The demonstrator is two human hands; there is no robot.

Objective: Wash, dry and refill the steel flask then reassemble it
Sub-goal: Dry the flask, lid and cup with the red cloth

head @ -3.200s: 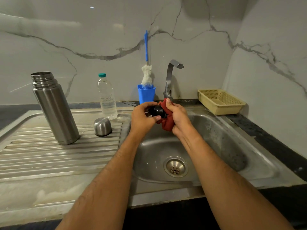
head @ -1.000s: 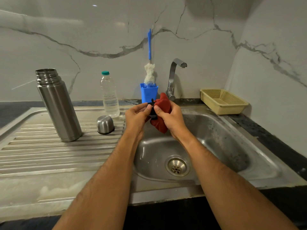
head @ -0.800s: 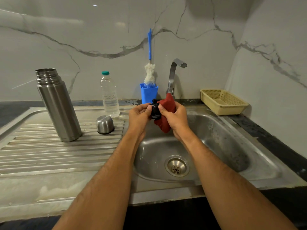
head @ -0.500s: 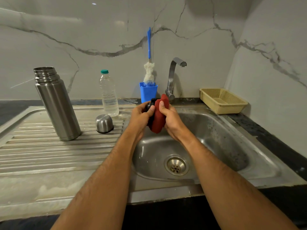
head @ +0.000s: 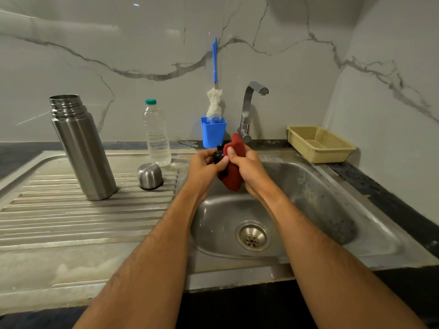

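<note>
Since half a second ago the red cloth (head: 234, 172) has been shifted slightly: more of it is now draped over the black stopper (head: 218, 156), so only a small dark part is seen between the thumbs. Both hands are held over the back edge of the sink (head: 332, 210), just in front of the tap (head: 247, 110).

Left hand (head: 202, 167): fingers curled round the stopper, thumb pressed on its near side. Right hand (head: 249, 169): fingers closed on the cloth, which is wrapped against the stopper; a cloth corner is stuck up above the knuckles and a fold is hung below the palm.

Steel flask (head: 82, 148) is stood upright, mouth uncapped, on the ribbed drainboard (head: 71, 217) at the left, well apart from the hands. Its steel cup lid (head: 150, 176) is set dome-up on the drainboard between flask and sink. A clear water bottle (head: 156, 134) with a green cap is stood just behind the lid.

A blue holder (head: 213, 135) with a bottle brush (head: 215, 100) is placed on the counter beside the tap. A yellow basket (head: 319, 143) is placed on the counter at the right rear corner of the sink.
</note>
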